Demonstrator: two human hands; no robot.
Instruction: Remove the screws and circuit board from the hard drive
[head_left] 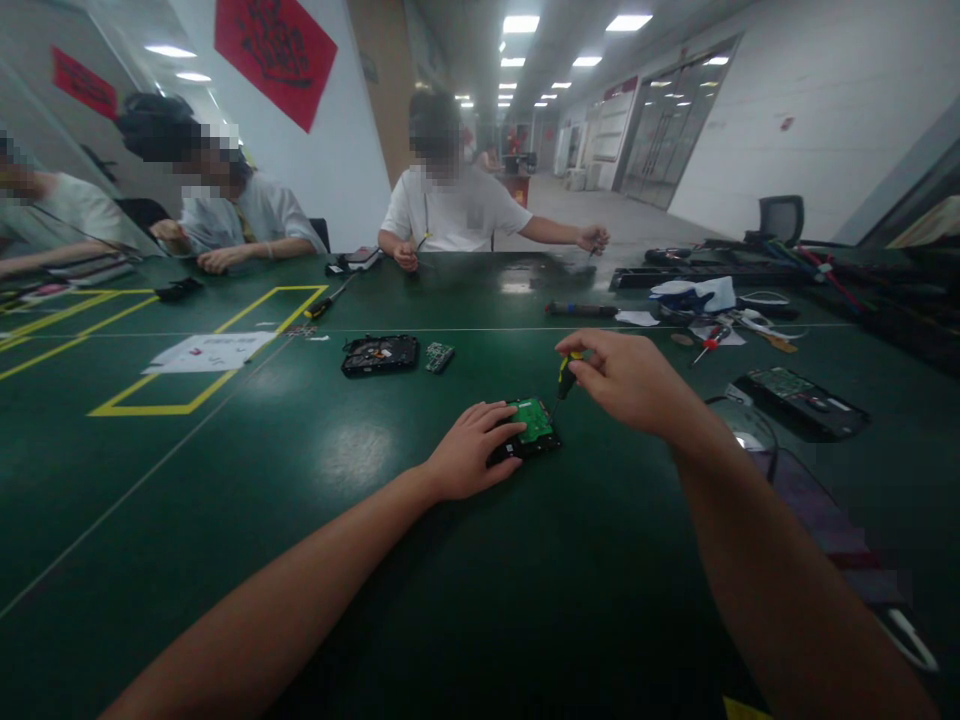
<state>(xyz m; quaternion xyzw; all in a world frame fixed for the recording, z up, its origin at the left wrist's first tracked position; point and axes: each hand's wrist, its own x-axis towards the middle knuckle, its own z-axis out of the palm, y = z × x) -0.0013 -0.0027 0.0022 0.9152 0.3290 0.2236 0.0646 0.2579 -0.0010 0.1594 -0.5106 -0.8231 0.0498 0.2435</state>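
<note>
A hard drive [541, 440] with a green circuit board [534, 418] facing up lies on the table in front of me. My left hand [476, 450] rests across its left part, fingers stretched over the board and thumb along the near side, hiding that end. Pinched in my right hand [619, 380] is a small black-and-yellow screwdriver [565, 380]. It points down, its tip at the drive's right edge; whether the tip sits in a screw is too small to tell.
Beyond my left hand lie an opened black drive [380, 354] and a loose circuit board [439, 357]. Another drive [802, 402] is at right, near tools and cables. A screwdriver [321, 305] and paper [208, 352] lie left. Several people sit across the green table [360, 600].
</note>
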